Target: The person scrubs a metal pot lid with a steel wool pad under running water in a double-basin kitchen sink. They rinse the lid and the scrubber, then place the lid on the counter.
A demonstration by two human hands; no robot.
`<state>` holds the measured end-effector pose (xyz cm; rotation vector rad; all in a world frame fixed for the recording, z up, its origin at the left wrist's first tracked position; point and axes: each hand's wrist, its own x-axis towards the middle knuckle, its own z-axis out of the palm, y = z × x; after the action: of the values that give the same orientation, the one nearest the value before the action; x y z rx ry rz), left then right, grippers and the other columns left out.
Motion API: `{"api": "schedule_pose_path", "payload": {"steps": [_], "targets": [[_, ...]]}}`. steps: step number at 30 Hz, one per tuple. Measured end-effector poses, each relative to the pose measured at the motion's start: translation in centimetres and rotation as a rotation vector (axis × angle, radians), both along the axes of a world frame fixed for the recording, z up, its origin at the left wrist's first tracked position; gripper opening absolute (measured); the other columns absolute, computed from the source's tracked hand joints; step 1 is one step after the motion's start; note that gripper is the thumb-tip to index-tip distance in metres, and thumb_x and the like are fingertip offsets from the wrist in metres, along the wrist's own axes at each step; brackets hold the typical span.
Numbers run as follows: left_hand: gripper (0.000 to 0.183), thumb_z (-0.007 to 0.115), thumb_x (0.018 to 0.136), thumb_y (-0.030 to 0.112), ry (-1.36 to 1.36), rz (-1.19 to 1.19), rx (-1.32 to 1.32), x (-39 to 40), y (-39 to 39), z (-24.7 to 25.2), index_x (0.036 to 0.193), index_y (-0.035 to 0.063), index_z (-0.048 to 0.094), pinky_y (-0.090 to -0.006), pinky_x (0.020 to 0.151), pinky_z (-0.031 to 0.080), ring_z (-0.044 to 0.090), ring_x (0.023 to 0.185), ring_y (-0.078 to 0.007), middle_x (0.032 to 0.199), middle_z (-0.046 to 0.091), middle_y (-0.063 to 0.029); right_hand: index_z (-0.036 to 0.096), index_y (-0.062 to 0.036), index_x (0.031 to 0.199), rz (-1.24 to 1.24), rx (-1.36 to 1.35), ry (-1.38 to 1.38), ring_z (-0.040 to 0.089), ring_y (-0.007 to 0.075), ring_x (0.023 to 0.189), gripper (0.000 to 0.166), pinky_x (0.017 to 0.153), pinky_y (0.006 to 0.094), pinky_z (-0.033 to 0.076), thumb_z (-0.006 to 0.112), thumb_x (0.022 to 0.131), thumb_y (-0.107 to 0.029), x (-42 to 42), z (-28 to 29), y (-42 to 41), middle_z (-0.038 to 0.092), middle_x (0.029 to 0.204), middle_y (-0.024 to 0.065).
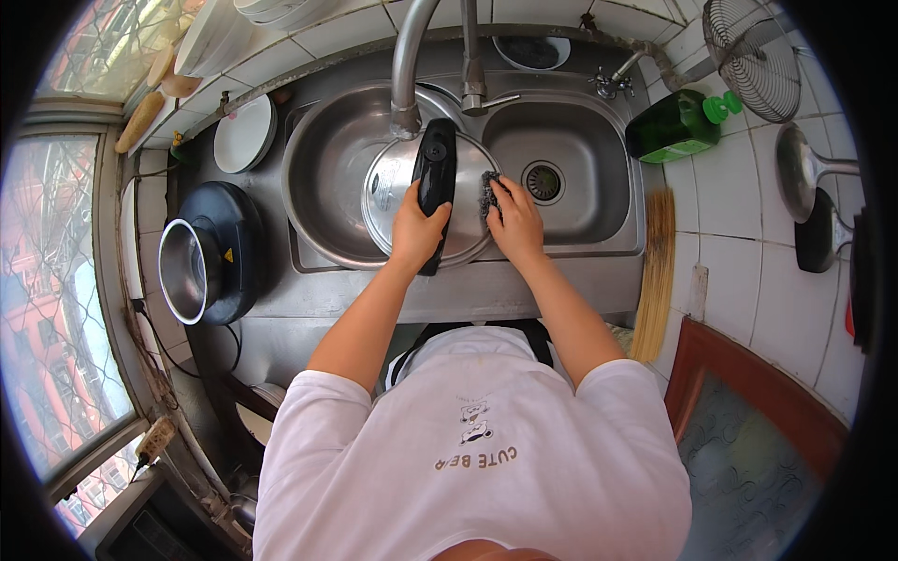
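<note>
My left hand (419,228) grips the long black handle (436,165) of a round stainless steel lid (393,175). The lid is held over a large metal basin (319,154), which sits on the left sink bowl. In my right hand (518,223) is a dark steel wool scourer (489,193), pressed at the lid's right edge. Beside that hand lies the right sink bowl (582,217) with its drain strainer (544,181). A curved metal faucet (405,77) reaches down just behind the lid's handle. The lid's underside is hidden.
White plates (242,137) and a dark appliance (238,252) with a steel pot (186,270) against it stand left. A green detergent bottle (666,130) and a bamboo brush (652,273) are at the right. A lever tap (477,102) and a bowl (537,52) lie behind.
</note>
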<state>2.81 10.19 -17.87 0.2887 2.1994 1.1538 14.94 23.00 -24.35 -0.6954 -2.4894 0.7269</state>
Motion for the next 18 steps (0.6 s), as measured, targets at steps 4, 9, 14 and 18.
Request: {"api": "schedule_pose_path", "payload": {"steps": [4, 9, 14, 18], "targets": [[0.063, 0.066, 0.08, 0.021, -0.02, -0.122, -0.083, 1.9, -2.2, 2.1, 0.132, -0.0042, 0.043, -0.033, 0.058, 0.051, 0.065, 0.063, -0.021, 0.089, 0.066, -0.018, 0.065, -0.005, 0.107, 0.065, -0.102, -0.038, 0.055, 0.0269, 0.1, 0.029, 0.086, 0.0368, 0.047, 0.059, 0.079, -0.011, 0.2, 0.8, 1.4, 0.06, 0.113, 0.004], [0.061, 0.066, 0.08, 0.024, 0.079, -0.187, -0.151, 1.9, -5.2, 0.3, 0.132, -0.0005, 0.045, -0.0356, 0.062, 0.052, 0.067, 0.063, -0.0248, 0.088, 0.067, -0.0217, 0.065, -0.0049, 0.108, 0.205, -0.187, -0.01, 0.055, 0.0282, 0.103, 0.029, 0.088, 0.0383, 0.046, 0.058, 0.081, -0.011, -1.5, 0.0, 2.3, 0.064, 0.108, 0.0082], [0.061, 0.067, 0.08, 0.024, 0.067, -0.165, -0.167, 0.9, -4.4, 1.2, 0.131, -0.0008, 0.046, -0.035, 0.056, 0.051, 0.064, 0.053, -0.0235, 0.077, 0.067, -0.0181, 0.065, -0.0068, 0.106, 0.25, -0.218, -0.081, 0.055, 0.029, 0.103, 0.027, 0.089, 0.0399, 0.044, 0.058, 0.081, -0.011, -4.2, -0.7, 3.3, 0.065, 0.108, 0.0091], [0.061, 0.067, 0.08, 0.024, 0.073, -0.148, -0.17, 0.9, -4.6, 1.2, 0.131, -0.0006, 0.046, -0.0344, 0.056, 0.051, 0.064, 0.054, -0.0228, 0.077, 0.067, -0.0176, 0.064, -0.008, 0.1, 0.17, -0.161, 0.067, 0.056, 0.0279, 0.099, 0.023, 0.086, 0.0394, 0.046, 0.06, 0.078, -0.01, -0.5, -0.2, 0.9, 0.065, 0.103, 0.0061]]}}
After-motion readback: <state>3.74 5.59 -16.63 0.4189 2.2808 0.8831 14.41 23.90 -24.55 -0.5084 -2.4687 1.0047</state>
